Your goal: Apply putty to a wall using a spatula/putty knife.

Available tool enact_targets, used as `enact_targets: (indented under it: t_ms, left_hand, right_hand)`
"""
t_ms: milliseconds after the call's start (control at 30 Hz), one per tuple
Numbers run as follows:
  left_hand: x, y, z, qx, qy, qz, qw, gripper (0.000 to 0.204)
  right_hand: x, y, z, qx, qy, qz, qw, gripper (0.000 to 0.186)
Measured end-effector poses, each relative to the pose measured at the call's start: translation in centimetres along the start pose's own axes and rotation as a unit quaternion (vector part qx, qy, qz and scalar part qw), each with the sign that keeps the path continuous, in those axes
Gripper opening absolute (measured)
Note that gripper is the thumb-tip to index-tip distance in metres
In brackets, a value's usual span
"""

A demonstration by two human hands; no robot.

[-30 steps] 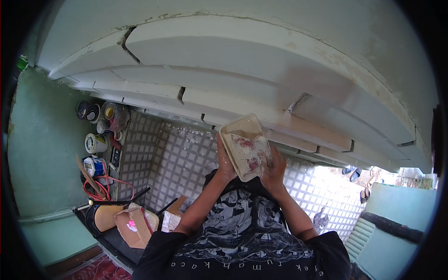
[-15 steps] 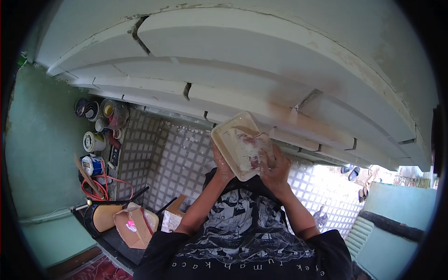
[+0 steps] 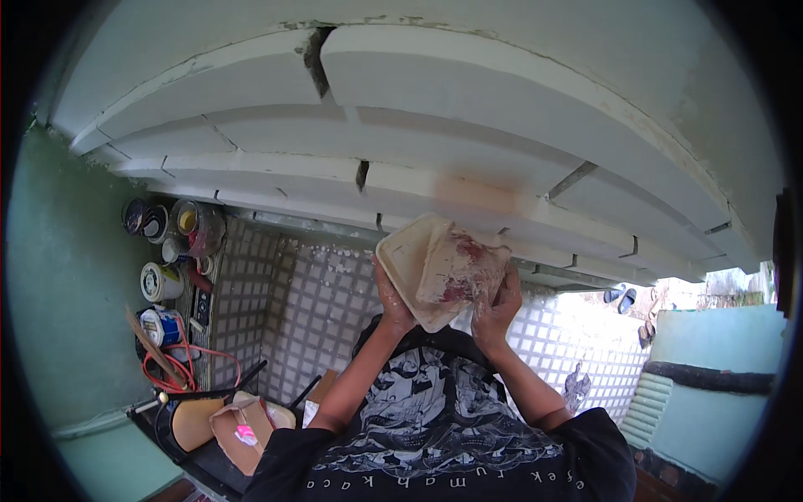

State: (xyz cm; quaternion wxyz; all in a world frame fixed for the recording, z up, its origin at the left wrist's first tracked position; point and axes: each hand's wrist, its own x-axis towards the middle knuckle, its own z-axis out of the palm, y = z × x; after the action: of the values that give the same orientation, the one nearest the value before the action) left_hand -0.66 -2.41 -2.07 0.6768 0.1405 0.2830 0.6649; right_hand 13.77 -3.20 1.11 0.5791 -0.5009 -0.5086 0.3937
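- Two hands hold one pale, flat square tray up in front of the white ceiling blocks, above the person's black printed shirt
- left hand grips the tray's lower left edge, fingers closed around the rim
- right hand presses a crumpled whitish sheet with red smears against the tray's face, fingers curled on the sheet's right edge
- both hands look dusted with pale material
- tray is tilted, one corner pointing toward the ceiling blocks; whether it touches them I cannot tell
- tiled floor with a small grid pattern lies well below the hands
- cluster of paint cans and tubs stands along the green wall at the left
- red coiled cable lies near the cans
- brown paper bag and a tan round object sit on a dark tray-like surface at lower left
- pair of sandals lies in the bright area at the right
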Motion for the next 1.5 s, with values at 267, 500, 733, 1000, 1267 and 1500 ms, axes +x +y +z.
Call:
enact_targets:
  t_ms: [267, 500, 733, 1000, 1267, 1500]
  left_hand:
    - [-0.1, 3.3, -2.3, 0.053, -0.083, 0.054, 0.994, 0.074]
    - [-0.8, 4.6, -6.2, 0.032, -0.106, 0.009, 0.994, 0.078]
    - [-2.0, 6.0, -5.5, 0.099, -0.115, 0.027, 0.988, 0.079]
    - [-1.9, 8.0, -8.0, 0.05, -0.119, -0.047, 0.991, 0.071]
    - [-2.3, 9.2, -10.1, 0.063, -0.139, -0.005, 0.988, 0.072]
    - [-0.8, 9.8, -12.2, 0.044, -0.108, -0.028, 0.993, 0.072]
  right_hand:
    - [-0.7, -2.2, 4.2, 0.348, 0.005, 0.127, 0.929, 0.055]
    - [-1.9, -2.2, 5.5, 0.386, 0.009, 0.102, 0.917, 0.051]
    - [3.2, -13.2, 0.1, 0.203, 0.179, -0.195, 0.943, 0.045]
    - [15.8, -23.8, -6.7, -0.322, 0.515, -0.361, 0.707, 0.039]
    - [19.5, -19.6, 1.1, -0.439, 0.436, -0.429, 0.658, 0.047]
    - [17.9, -22.1, -5.1, -0.331, 0.569, -0.346, 0.669, 0.042]
